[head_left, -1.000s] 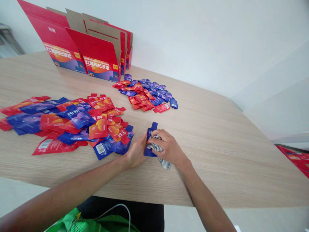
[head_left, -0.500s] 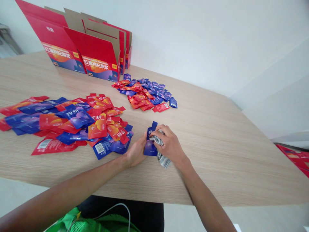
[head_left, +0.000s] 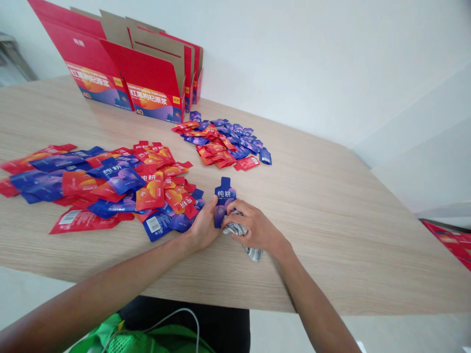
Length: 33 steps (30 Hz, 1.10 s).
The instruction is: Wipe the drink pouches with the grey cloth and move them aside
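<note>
A blue-purple sachet (head_left: 223,196) with white lettering is held upright by its left edge in my left hand (head_left: 204,226). My right hand (head_left: 255,226) is closed around a crumpled grey-and-white striped cloth (head_left: 235,227). That cloth lies against the lower right part of the sachet, and its loose end hangs below my palm. Left of my hands spreads a large pile of red and blue sachets (head_left: 149,189). Farther back is a smaller pile of the same sachets (head_left: 217,147).
Red printed cartons (head_left: 154,100) with raised flaps stand at the back left of the wooden table (head_left: 331,235). A white wall (head_left: 294,63) rises behind the table. Something red (head_left: 449,240) shows beyond the right edge.
My right hand and the cloth have slid down the sachet, uncovering its lettering. The sachet has shifted slightly up and left in my left hand.
</note>
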Available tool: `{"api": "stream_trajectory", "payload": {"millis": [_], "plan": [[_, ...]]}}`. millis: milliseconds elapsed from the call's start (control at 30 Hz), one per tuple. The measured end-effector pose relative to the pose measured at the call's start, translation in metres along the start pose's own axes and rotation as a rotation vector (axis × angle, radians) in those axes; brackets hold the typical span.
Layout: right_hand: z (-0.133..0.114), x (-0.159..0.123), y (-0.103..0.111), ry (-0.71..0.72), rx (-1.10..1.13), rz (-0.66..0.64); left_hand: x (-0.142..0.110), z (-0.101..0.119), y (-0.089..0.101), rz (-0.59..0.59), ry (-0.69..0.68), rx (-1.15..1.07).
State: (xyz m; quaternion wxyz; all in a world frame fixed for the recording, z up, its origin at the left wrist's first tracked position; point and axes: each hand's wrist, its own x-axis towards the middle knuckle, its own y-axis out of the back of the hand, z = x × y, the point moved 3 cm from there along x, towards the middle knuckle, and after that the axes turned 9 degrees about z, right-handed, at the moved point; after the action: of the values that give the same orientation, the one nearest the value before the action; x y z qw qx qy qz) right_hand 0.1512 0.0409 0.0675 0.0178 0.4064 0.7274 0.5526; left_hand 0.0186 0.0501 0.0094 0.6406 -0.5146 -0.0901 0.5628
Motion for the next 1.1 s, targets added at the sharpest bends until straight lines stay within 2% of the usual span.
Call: {"api": "stream_trajectory", "payload": {"millis": [100,333,533,667,867,933,1000,1100], "plan": [[0.004,0.0,0.002,-0.033,-0.041,0.071,0.0,-0.002,-0.001,-0.024,0.014,0.009],[0.013,-0.003,0.013,-0.226,-0.193,0.416,-0.005,-0.012,-0.005,-0.097,0.07,0.087],[0.015,-0.006,0.021,-0.327,-0.258,0.59,-0.007,-0.018,-0.003,-0.182,0.095,0.138],[0.014,-0.005,0.02,-0.269,-0.242,0.55,-0.008,-0.016,-0.004,-0.145,0.083,0.126],[0.005,-0.001,0.006,-0.05,-0.15,0.218,-0.005,-0.006,-0.005,-0.019,0.09,0.009],[0.002,0.0,0.002,-0.001,-0.149,0.153,-0.004,-0.004,-0.004,-0.008,0.091,0.021],[0.001,0.001,0.002,-0.014,-0.167,0.172,-0.001,-0.004,-0.003,-0.017,0.068,0.033],[0.006,0.0,0.01,-0.127,-0.211,0.324,0.001,-0.008,-0.001,-0.065,0.014,0.065]]}}
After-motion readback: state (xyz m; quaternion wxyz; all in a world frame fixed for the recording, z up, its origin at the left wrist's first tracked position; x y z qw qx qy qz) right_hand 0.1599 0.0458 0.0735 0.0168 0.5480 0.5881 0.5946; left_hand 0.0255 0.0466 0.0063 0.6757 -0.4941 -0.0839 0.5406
